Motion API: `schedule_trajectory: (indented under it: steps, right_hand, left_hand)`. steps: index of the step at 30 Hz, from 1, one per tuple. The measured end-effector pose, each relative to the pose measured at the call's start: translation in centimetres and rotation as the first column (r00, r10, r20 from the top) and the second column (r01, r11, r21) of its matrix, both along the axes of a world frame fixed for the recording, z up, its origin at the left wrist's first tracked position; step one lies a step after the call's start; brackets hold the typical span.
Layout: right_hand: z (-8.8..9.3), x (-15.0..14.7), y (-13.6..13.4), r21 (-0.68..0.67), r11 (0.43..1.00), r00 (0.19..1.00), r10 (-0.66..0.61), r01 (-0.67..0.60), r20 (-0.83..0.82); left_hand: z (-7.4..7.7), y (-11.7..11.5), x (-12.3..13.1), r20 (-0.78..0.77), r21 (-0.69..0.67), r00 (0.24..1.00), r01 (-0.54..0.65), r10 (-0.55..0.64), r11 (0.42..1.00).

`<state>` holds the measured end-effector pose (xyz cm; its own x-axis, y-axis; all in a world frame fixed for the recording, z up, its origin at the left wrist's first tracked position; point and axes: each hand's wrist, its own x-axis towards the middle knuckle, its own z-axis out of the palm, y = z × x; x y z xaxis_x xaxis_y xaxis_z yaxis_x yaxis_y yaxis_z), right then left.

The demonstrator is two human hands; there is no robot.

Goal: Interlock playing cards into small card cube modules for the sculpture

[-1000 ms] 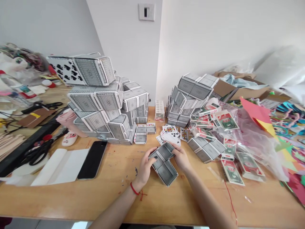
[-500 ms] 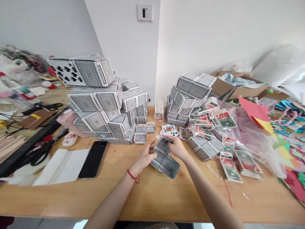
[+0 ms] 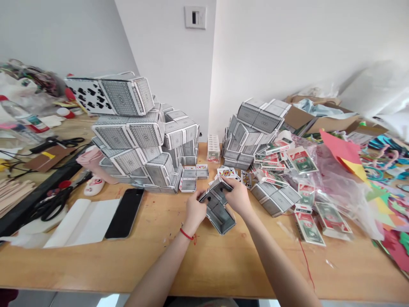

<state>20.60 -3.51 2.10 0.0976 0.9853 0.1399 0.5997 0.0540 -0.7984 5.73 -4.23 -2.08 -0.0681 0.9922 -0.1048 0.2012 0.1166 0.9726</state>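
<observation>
Low over the wooden table I hold an open-topped box folded from grey-backed playing cards [image 3: 220,216]. My left hand [image 3: 195,209], with a red string on its wrist, grips the box's left upper edge. At its far right side, my right hand [image 3: 237,195] pinches the card wall, thumb inside. Just behind the box lie loose face-up playing cards [image 3: 227,172]. Small stacks of cards [image 3: 189,184] sit to the left of them. A block of joined card boxes [image 3: 275,198] rests to the right of my right hand.
Tall piles of card boxes stand at left [image 3: 128,136] and right [image 3: 252,128]. Red-and-green card packs [image 3: 308,228] lie at right beside plastic wrap. A phone [image 3: 125,213], white paper [image 3: 86,224] and black scissors [image 3: 54,204] are on the left. A cardboard carton [image 3: 329,121] is behind.
The open card box has turned and tilted, its near end swinging left. My left hand has shifted from the box's side to grip its upper left edge. My right hand keeps its hold.
</observation>
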Motion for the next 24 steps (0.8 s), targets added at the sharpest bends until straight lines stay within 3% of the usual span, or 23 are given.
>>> schedule_trajectory:
  steps: [6,9,11,14,16,18,21,24]
  right_hand:
    - [-0.2,0.1,-0.2,-0.020,1.000,0.999,0.018,-0.018,-0.034]
    - [-0.2,1.1,-0.2,-0.044,0.991,0.955,0.111,-0.127,-0.274]
    - [-0.2,2.0,-0.6,-0.063,0.981,0.868,0.133,-0.185,-0.479]
    - [-0.6,2.7,-1.8,-0.070,0.976,0.733,0.106,-0.205,-0.672]
    - [-1.2,2.7,-2.8,-0.090,0.965,0.698,0.112,-0.246,-0.707]
    - [-2.0,2.3,-3.6,-0.112,0.965,0.696,0.089,-0.238,-0.712]
    - [-3.1,1.9,-4.0,-0.122,0.981,0.683,0.013,-0.148,-0.731]
    - [-3.3,2.1,-3.9,-0.134,0.972,0.717,0.045,-0.191,-0.695]
  left_hand:
    - [0.0,0.0,-0.1,-0.090,0.031,0.995,0.056,-0.053,0.998]
    - [0.7,0.8,-0.5,-0.126,0.087,0.989,0.088,-0.076,0.992]
    - [1.3,1.5,-0.8,-0.102,0.102,0.993,0.067,-0.057,0.993]
    - [2.1,2.2,-1.2,-0.032,0.078,0.999,-0.035,0.037,0.996]
    - [2.4,1.7,-1.2,0.018,0.052,0.997,-0.082,0.081,0.995]
    - [2.5,0.7,-1.2,0.101,0.013,0.994,-0.032,0.030,0.999]
    - [2.3,-1.1,-1.5,0.307,-0.029,0.938,0.180,-0.163,0.983]
    - [2.2,-1.4,-2.5,0.406,0.043,0.903,0.137,-0.142,0.990]
